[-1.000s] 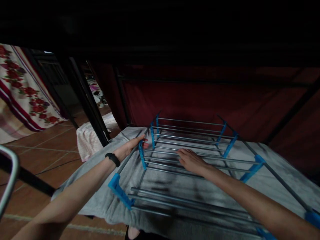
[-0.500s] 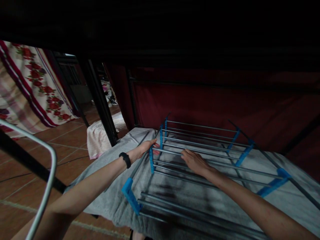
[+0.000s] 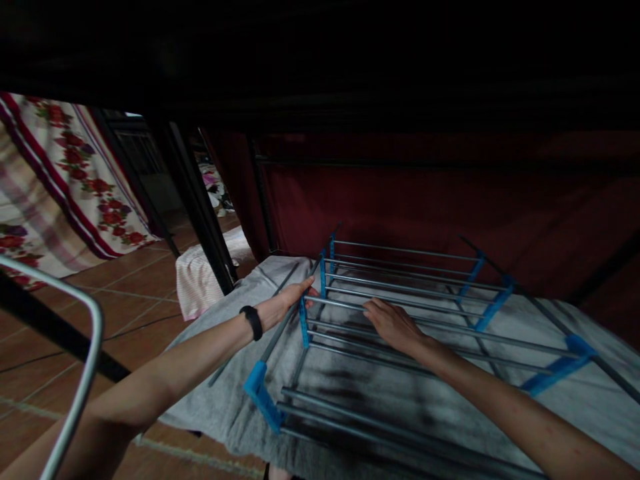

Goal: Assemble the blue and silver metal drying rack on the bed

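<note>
A shoe rack of thin metal tubes (image 3: 335,303) and blue plastic brackets (image 3: 304,323) lies across a grey blanket (image 3: 240,420). My left hand (image 3: 294,295), with a black band on the wrist, is closed round the rack's left side pole beside a blue bracket. Over a crossbar near the middle, the fingers of my right hand (image 3: 393,323) are curled; their tips are partly hidden behind the tube. Another blue bracket (image 3: 264,398) sits lower on the same side pole, holding several crossbars.
Low overhead is a dark bed frame. A maroon curtain (image 3: 400,207) hangs behind the rack. A black post (image 3: 203,207) stands at left, near a pinkish cloth (image 3: 197,283). In the left foreground curves a grey metal rail (image 3: 95,333). A loose tube (image 3: 219,375) lies under my left forearm.
The view has shifted slightly, and the rack's right end appears a little further right. Both hands keep the same hold on the rack.
</note>
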### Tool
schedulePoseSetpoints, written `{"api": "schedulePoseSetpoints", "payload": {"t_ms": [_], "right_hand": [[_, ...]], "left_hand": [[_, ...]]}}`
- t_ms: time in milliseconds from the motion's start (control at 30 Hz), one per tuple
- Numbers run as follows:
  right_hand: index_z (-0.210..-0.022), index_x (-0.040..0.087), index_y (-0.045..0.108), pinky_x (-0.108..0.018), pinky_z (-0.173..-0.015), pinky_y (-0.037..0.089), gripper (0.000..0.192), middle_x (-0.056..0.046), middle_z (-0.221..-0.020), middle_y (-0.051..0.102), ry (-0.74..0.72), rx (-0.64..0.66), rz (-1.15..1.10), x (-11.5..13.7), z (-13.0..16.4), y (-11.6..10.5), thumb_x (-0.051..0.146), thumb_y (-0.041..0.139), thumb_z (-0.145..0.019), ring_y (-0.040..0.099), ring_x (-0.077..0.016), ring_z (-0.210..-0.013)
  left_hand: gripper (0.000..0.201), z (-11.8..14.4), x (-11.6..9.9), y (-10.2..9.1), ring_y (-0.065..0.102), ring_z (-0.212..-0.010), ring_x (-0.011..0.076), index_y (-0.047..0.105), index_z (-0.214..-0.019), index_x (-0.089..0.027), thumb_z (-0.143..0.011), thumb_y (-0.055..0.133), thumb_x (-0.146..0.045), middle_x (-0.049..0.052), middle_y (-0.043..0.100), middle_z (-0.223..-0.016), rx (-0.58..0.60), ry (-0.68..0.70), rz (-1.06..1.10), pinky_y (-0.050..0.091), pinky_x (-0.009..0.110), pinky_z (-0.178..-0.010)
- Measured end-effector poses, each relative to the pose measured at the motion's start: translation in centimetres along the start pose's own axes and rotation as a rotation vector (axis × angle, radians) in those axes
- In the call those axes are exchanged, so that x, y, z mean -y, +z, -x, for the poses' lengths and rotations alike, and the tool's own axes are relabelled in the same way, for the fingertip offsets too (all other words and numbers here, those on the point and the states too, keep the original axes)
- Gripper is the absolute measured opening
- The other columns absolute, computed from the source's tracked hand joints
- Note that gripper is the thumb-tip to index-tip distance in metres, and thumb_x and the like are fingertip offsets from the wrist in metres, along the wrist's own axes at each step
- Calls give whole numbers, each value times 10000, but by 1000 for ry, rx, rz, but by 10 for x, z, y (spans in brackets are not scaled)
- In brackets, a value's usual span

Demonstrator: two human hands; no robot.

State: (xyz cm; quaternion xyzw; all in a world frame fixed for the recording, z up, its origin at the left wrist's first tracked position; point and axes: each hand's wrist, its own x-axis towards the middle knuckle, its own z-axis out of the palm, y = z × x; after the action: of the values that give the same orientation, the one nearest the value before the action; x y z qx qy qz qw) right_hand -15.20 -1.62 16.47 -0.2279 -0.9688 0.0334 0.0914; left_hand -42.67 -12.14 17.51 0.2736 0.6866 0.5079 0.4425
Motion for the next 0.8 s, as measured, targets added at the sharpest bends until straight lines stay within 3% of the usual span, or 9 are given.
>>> {"api": "schedulePoseSetpoints", "payload": {"t_ms": [367, 800], "right_hand": [[-1074, 197, 623, -319, -773, 436, 235, -80, -1114, 657, -68, 19, 31, -4, 4, -1, 217, 390, -1074, 644, -213, -997], [-1117, 191, 636, -332, -818, 448, 303, -97, -1127, 656, -110, 15, 18, -13, 1, 8, 237, 338, -1087, 629, -220, -986]], "left_hand": [[629, -1, 0, 2, 513, -496, 145, 635, -709, -170, -764, 661, -796, 11, 566, -552, -28, 30, -48, 376, 272, -504], [635, -9, 4, 1, 503, -463, 148, 610, -717, -182, -825, 576, -806, 12, 556, -511, -21, 21, -84, 371, 274, -486]]}}
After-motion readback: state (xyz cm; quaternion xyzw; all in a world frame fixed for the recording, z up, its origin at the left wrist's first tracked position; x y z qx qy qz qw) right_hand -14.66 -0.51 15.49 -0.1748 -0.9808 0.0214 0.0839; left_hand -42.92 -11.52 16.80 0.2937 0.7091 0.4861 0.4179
